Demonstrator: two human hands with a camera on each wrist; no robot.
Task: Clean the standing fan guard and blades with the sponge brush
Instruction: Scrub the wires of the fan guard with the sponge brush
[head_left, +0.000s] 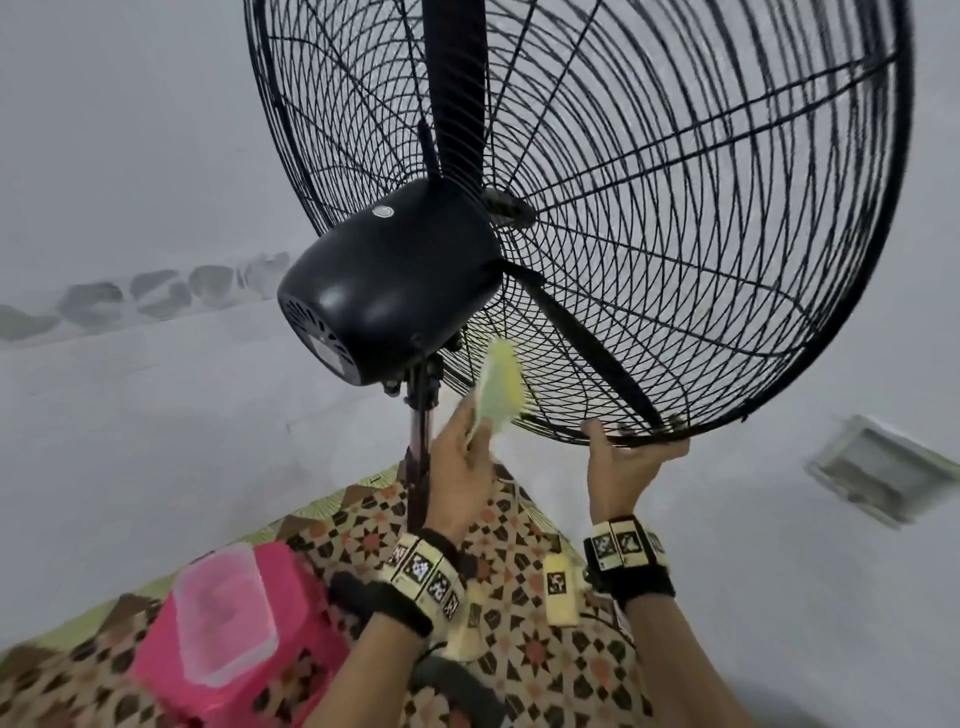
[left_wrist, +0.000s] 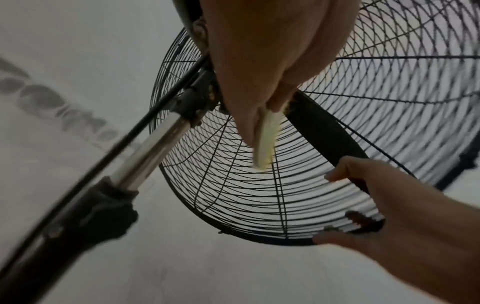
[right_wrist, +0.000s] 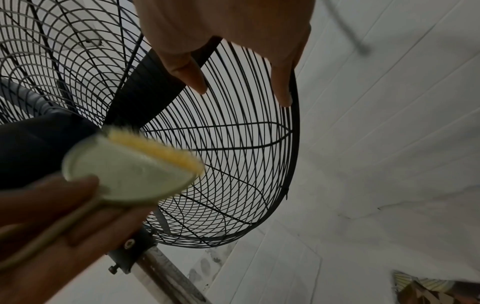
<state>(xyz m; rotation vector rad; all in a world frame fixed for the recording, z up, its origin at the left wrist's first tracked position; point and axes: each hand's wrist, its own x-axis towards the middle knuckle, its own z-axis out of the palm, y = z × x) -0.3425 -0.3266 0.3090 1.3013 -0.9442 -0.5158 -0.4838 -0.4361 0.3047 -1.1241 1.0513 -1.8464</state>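
Bristles of the sponge brush (head_left: 500, 383), gripped in the left hand (head_left: 460, 467) at the lower rear guard (head_left: 675, 208), could catch in wires if pushed hard, while the right hand (head_left: 626, 467) grasping the rim may slip.

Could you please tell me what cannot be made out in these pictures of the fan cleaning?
- Brush: blurred in the head view; whether it touches the guard is unclear.
- Left hand: its fingertips hide behind the brush handle.
- Fan top: cut off by the head view's upper edge.
- Dust on the blade: too dark to judge.
- Right hand: grips the guard rim; its fingers hide behind the rim.
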